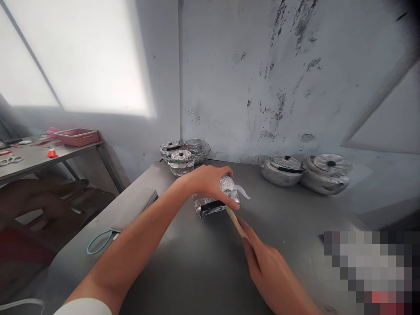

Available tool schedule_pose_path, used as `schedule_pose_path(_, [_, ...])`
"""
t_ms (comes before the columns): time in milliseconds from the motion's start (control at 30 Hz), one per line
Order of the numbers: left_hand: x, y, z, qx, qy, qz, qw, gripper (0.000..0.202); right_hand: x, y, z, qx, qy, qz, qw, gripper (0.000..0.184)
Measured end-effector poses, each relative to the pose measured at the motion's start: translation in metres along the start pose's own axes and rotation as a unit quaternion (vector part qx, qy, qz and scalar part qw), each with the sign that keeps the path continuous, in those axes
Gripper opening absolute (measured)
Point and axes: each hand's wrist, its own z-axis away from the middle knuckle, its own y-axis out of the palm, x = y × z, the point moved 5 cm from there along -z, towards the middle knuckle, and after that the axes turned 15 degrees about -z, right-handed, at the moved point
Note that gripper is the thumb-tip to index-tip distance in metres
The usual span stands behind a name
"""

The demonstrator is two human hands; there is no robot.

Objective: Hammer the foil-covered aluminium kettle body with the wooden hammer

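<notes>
My left hand is closed over a small silver pot wrapped in clear plastic, holding it on its side on the steel table; the pot's black handle shows at the lower edge. My right hand is closed on a thin pale wooden stick, whose tip touches the pot near the black handle.
Three small lidded silver pots stand at the back by the wall, two larger ones at the back right. A phone with a teal loop lies near the table's left edge. Another table with a pink tray stands at left.
</notes>
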Motion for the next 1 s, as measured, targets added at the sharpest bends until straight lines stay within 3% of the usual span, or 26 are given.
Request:
schedule_pose_path(300, [0.023, -0.004, 0.003, 0.049, -0.038, 0.041, 0.997, 0.100, 0.000, 0.001, 0.001, 0.002, -0.012, -0.001, 1.000, 0.055])
schedule_pose_path(467, [0.019, -0.002, 0.000, 0.043, -0.036, 0.052, 0.997, 0.101, -0.001, 0.001, -0.001, -0.008, -0.019, 0.000, 1.000, 0.054])
schedule_pose_path(767, [-0.009, 0.008, -0.011, -0.068, 0.010, 0.032, 0.997, 0.091, 0.000, 0.000, 0.000, -0.006, -0.013, -0.001, 1.000, 0.055])
schedule_pose_path(1000, [-0.013, 0.012, -0.015, -0.091, 0.009, -0.007, 0.996, 0.092, -0.004, 0.002, -0.001, 0.002, -0.007, -0.019, 1.000, 0.054])
